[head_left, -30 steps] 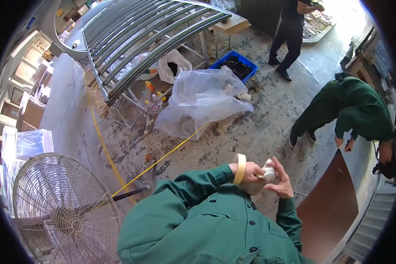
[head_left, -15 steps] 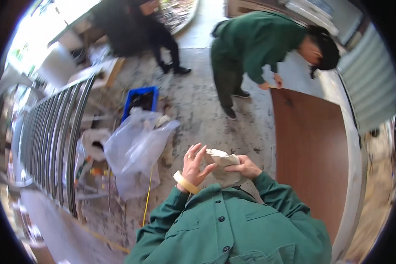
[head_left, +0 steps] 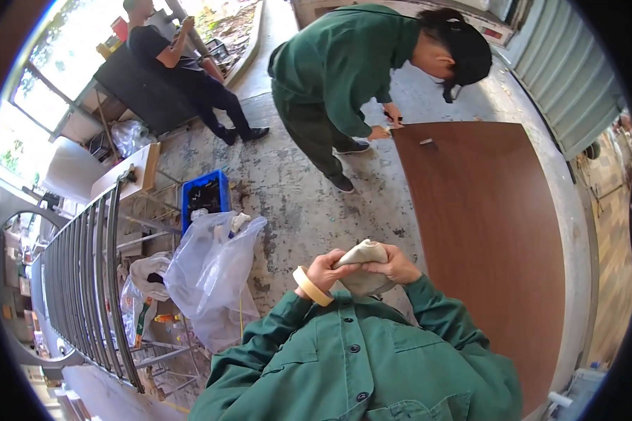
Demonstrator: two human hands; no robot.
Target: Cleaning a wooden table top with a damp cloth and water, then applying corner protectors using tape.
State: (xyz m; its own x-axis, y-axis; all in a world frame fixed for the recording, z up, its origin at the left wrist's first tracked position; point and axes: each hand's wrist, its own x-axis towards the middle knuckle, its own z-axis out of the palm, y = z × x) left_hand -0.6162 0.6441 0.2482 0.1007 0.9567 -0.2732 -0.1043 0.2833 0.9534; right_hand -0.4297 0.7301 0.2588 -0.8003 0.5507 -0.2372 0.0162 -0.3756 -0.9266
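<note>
A pale beige-grey cloth (head_left: 364,255) is bunched and folded in front of my chest, one rounded fold poking up between my hands. My left hand (head_left: 324,269) has its fingers closed on the cloth's left side. On the other side, my right hand (head_left: 399,265) grips it with the thumb across the top. A cream ring (head_left: 312,286), looking like a roll of masking tape, sits around my left wrist. Part of the cloth hangs below the hands against my green jacket (head_left: 330,351).
A large brown board (head_left: 484,245) lies to the right, with a co-worker in green (head_left: 337,70) bending over its far left corner. At left are clear plastic sheeting (head_left: 214,274), a blue crate (head_left: 223,189) and a metal rack (head_left: 98,274). Another person (head_left: 182,77) stands farther back.
My left hand, spread beside the cloth before, has closed on it. The cloth is folded over further. The view has shifted, showing more of the board and the person at the back.
</note>
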